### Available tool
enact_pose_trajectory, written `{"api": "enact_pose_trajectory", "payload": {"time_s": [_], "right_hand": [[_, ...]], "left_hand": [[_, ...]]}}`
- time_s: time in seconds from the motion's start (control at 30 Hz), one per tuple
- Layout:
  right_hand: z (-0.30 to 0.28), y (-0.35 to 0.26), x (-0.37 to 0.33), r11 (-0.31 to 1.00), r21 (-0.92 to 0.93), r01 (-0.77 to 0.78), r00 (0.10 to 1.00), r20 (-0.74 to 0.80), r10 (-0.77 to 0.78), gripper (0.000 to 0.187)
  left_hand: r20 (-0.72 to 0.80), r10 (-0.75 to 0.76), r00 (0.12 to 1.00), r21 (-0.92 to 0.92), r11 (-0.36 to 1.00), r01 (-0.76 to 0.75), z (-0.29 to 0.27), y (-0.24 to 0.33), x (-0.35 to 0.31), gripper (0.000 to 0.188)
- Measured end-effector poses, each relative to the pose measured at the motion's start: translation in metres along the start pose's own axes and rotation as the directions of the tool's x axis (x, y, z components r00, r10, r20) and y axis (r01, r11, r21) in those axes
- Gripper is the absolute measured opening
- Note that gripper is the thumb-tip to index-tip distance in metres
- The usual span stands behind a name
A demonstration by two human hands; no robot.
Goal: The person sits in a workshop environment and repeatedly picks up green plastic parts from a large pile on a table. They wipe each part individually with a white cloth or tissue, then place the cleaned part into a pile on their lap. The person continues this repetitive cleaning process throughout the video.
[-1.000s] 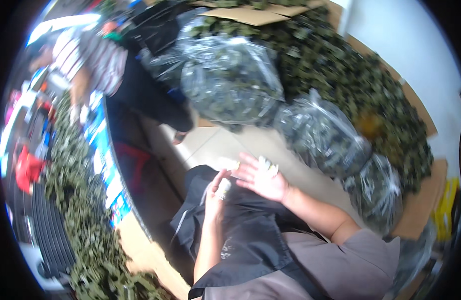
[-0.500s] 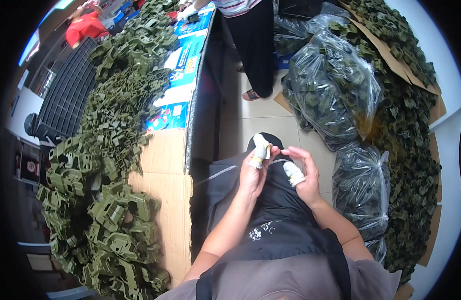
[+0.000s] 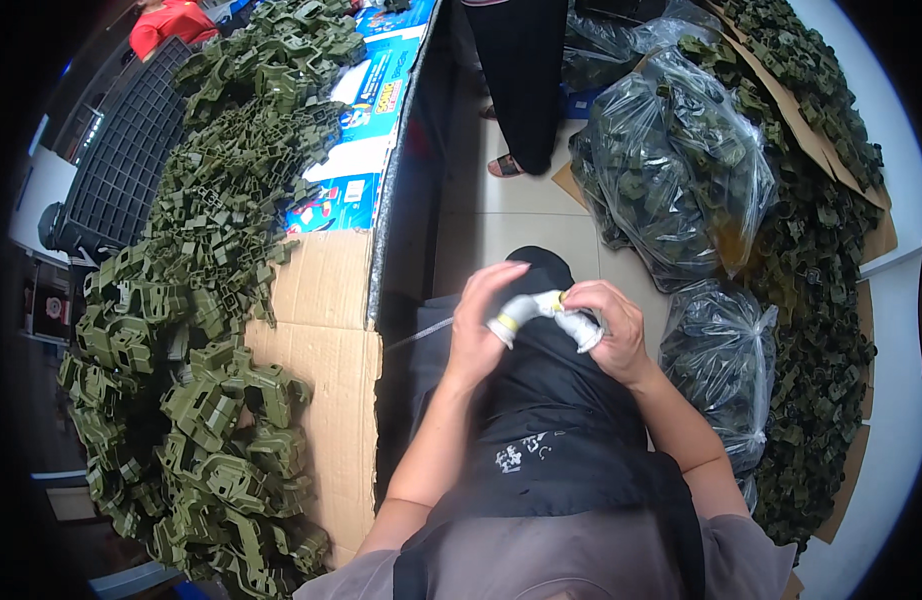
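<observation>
Both my hands are raised in front of my knees over the dark apron. My left hand [image 3: 478, 320] has its fingers stretched out, slightly smeared by motion. Its thumb wears a white cloth finger cover [image 3: 519, 312] with a yellowish band and points toward the other hand. With bent fingers, my right hand [image 3: 616, 330] pinches the tip of that cover, where a yellow spot shows. The right thumb has a similar white finger cover [image 3: 579, 330]. Whether anything small sits between the right fingertips is hidden.
On the left, a table covered with cardboard [image 3: 316, 370] bears heaps of olive-green plastic parts [image 3: 231, 450]. Clear bags of parts [image 3: 671, 160] and a large green pile [image 3: 816, 350] line the right. Ahead on the tiled floor stands a person in black trousers [image 3: 521, 90].
My hands have come together: the left thumb now reaches across to the right fingertips, and the left fingers have straightened. The view has shifted slightly.
</observation>
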State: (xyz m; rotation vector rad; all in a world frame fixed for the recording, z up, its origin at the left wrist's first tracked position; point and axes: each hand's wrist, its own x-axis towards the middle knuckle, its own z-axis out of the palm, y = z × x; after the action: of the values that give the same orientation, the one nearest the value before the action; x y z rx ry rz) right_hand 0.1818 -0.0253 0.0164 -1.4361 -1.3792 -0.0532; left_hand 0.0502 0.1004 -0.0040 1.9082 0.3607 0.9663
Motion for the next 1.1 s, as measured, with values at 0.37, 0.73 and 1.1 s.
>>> {"api": "enact_pose_trajectory", "payload": {"time_s": [0.37, 0.73, 1.1], "right_hand": [[-0.008, -0.024, -0.014, 0.993, 0.118, 0.0, 0.998, -0.06, 0.007, 0.027], [0.009, -0.018, -0.016, 0.837, 0.318, -0.445, 0.893, 0.088, 0.442, 0.032], [0.001, -0.011, -0.029, 0.694, 0.593, -0.408, 0.871, 0.024, 0.491, 0.032]], "left_hand": [[-0.076, -0.132, 0.988, -0.259, 0.96, 0.108, 0.021, 0.009, -0.025, 0.027], [-0.195, -0.03, 0.98, -0.215, 0.977, -0.012, 0.027, 0.004, -0.034, 0.02], [-0.215, -0.071, 0.974, -0.072, 0.996, 0.056, 0.016, 0.009, -0.029, 0.033]]}}
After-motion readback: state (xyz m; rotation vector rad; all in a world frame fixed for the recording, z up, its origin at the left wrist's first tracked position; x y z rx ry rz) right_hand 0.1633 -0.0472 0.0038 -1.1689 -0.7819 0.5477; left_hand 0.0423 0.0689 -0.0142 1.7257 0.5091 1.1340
